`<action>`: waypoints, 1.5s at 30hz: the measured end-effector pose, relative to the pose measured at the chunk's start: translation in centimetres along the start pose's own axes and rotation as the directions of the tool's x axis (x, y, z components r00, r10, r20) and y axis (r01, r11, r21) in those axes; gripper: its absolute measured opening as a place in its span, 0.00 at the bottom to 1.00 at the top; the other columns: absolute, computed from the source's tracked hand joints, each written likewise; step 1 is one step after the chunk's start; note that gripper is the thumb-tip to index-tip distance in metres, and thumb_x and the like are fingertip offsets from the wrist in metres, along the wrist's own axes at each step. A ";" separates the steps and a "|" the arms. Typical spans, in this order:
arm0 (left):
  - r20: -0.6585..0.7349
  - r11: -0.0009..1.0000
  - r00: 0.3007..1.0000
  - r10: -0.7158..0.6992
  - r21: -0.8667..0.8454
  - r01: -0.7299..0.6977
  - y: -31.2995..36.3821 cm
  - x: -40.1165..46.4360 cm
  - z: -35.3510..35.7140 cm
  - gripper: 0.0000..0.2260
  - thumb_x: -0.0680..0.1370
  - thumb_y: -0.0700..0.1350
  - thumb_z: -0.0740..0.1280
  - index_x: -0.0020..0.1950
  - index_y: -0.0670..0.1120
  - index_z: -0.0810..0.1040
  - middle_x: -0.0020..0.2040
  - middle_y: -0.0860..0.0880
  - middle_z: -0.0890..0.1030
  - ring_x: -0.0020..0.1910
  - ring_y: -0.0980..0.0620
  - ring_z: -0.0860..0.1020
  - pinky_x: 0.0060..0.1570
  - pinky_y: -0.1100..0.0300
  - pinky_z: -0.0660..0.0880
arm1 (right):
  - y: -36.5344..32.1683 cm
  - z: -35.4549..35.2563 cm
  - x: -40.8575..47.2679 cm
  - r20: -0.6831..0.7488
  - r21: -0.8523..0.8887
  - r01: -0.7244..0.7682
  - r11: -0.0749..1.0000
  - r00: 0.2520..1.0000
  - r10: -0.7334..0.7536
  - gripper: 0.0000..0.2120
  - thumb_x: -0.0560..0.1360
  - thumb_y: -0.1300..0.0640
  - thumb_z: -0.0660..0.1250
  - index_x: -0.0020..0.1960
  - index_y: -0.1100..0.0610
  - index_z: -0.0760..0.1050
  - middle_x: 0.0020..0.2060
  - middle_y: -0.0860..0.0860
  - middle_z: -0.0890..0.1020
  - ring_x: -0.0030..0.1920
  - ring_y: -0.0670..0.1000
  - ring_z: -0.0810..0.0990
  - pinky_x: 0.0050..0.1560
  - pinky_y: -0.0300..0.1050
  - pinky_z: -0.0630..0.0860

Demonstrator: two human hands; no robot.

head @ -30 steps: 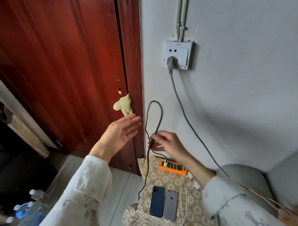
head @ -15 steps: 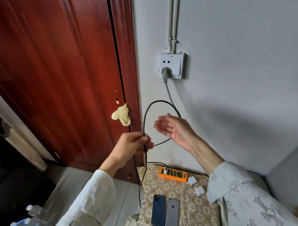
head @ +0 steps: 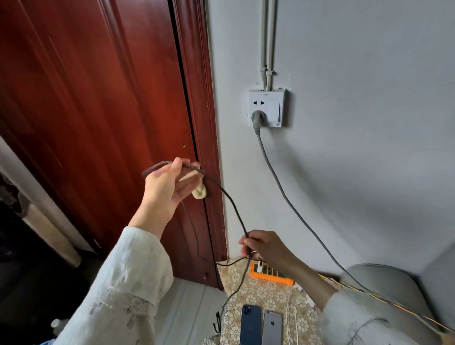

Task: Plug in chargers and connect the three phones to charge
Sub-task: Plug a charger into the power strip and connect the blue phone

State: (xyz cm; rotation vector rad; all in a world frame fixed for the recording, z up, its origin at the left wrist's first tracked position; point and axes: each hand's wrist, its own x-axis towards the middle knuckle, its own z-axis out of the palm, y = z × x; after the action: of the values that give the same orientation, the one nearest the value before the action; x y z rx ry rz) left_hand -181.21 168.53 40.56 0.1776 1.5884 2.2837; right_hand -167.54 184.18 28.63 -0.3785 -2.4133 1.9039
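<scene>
Since the earlier frame, your left hand (head: 167, 190) has risen toward the door (head: 87, 100), pinching the dark braided cable (head: 233, 211) near its top, while your right hand (head: 266, 249) has dropped and now grips the same cable low, just above the orange power strip (head: 271, 273). Between your hands the cable runs nearly straight. Two phones (head: 262, 330) lie side by side on the patterned cloth (head: 263, 293); a third is not visible. Judged: untangling is nearly done, connection next.
</scene>
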 end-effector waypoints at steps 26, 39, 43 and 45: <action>-0.266 0.750 0.874 0.407 0.643 -0.154 -5.9 -0.4 -7.1 0.08 0.78 0.39 0.59 0.45 0.41 0.77 0.33 0.48 0.78 0.31 0.51 0.81 0.40 0.56 0.79 | 0.1 -5.4 0.7 -0.167 -0.022 -0.019 1.000 0.986 0.015 0.06 0.74 0.61 0.66 0.47 0.62 0.80 0.32 0.49 0.76 0.33 0.45 0.74 0.37 0.34 0.75; 0.393 0.529 0.890 0.230 0.718 -0.453 -6.8 -3.3 -1.4 0.09 0.77 0.44 0.62 0.37 0.49 0.76 0.22 0.55 0.69 0.25 0.57 0.67 0.32 0.53 0.73 | -2.3 -4.3 1.6 -0.084 -0.347 0.148 0.926 0.979 -0.187 0.07 0.74 0.54 0.67 0.38 0.51 0.79 0.27 0.45 0.76 0.26 0.39 0.72 0.30 0.29 0.67; 0.046 0.721 0.933 0.358 0.621 -0.308 -6.4 -2.3 -4.7 0.12 0.78 0.41 0.60 0.36 0.46 0.76 0.21 0.54 0.72 0.22 0.59 0.68 0.35 0.52 0.74 | 2.1 -7.2 0.2 -0.159 -0.222 -0.036 0.974 0.987 0.000 0.07 0.74 0.58 0.66 0.40 0.57 0.81 0.29 0.48 0.78 0.31 0.44 0.76 0.35 0.30 0.71; -0.065 0.720 0.931 0.360 0.654 -0.232 -6.5 -1.7 -6.3 0.12 0.78 0.43 0.61 0.36 0.48 0.77 0.23 0.54 0.72 0.24 0.58 0.69 0.37 0.52 0.73 | 3.4 -8.4 -0.5 -0.223 -0.154 -0.062 0.986 0.975 0.026 0.06 0.74 0.60 0.66 0.40 0.55 0.81 0.29 0.47 0.79 0.31 0.42 0.78 0.37 0.31 0.74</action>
State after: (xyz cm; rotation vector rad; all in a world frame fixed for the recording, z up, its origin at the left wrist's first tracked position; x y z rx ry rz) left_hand -180.10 164.40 32.39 0.4238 2.5702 1.8991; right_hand -164.96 192.78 27.45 -0.6206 -2.4326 1.5905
